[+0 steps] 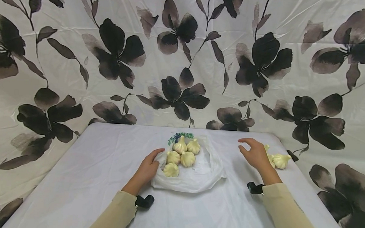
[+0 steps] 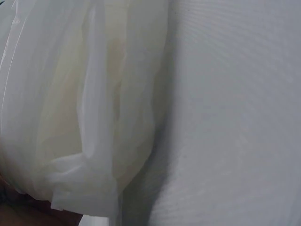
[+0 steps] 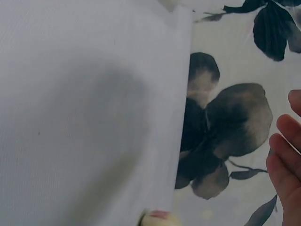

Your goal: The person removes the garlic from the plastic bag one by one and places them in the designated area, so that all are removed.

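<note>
A white plastic bag (image 1: pixel 205 178) lies spread on the table with its mouth wide, and several garlic bulbs (image 1: pixel 188 159) sit inside, mostly toward its left and back. My left hand (image 1: pixel 146 168) grips the bag's left rim between thumb and fingers. In the left wrist view the thin bag wall (image 2: pixel 99 94) fills the left half, with pale shapes showing through. My right hand (image 1: pixel 254 156) hovers to the bag's right, thumb and index finger apart with nothing between them. Just beyond it lie more garlic bulbs (image 1: pixel 281 161), partly hidden by the hand.
A white cloth covers the table (image 1: pixel 86 177). Its right edge runs close to the loose garlic. Behind and around hangs a curtain (image 1: pixel 214 68) printed with dark flowers. Green and blue print (image 1: pixel 181 136) shows at the bag's back rim.
</note>
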A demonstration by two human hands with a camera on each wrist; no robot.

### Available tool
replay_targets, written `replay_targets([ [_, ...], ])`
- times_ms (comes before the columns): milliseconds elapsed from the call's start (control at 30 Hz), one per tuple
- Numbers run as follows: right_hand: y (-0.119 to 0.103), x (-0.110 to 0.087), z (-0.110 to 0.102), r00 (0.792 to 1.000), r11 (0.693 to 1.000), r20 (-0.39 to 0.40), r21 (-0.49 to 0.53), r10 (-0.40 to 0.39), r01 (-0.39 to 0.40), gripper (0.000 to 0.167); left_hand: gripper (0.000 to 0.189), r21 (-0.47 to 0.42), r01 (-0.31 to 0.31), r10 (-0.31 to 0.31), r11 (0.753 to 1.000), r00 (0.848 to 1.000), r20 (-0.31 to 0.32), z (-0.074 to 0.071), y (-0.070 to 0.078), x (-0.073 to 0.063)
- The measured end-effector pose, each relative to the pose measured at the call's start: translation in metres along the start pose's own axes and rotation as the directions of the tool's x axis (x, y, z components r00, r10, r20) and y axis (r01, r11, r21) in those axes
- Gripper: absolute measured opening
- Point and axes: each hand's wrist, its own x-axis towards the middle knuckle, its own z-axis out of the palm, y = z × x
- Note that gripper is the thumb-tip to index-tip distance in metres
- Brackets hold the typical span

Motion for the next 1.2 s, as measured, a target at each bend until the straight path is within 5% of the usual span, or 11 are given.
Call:
replay_targets([
  [500,-0.042,0.010,0.025,0.990,0.990,0.039,0.050,-0.136,0.134,0.029,0.058,0.004,-0.024,0.024,1.000,1.000,-0.002,0.001,0.001,0.000],
  [1200,-0.084,0.019,0.048,0.980,0.985,0.135,0.111,-0.149,0.134,0.030,0.059,0.002,-0.027,0.027,1.000,1.000,0.002,0.002,0.002,0.000],
])
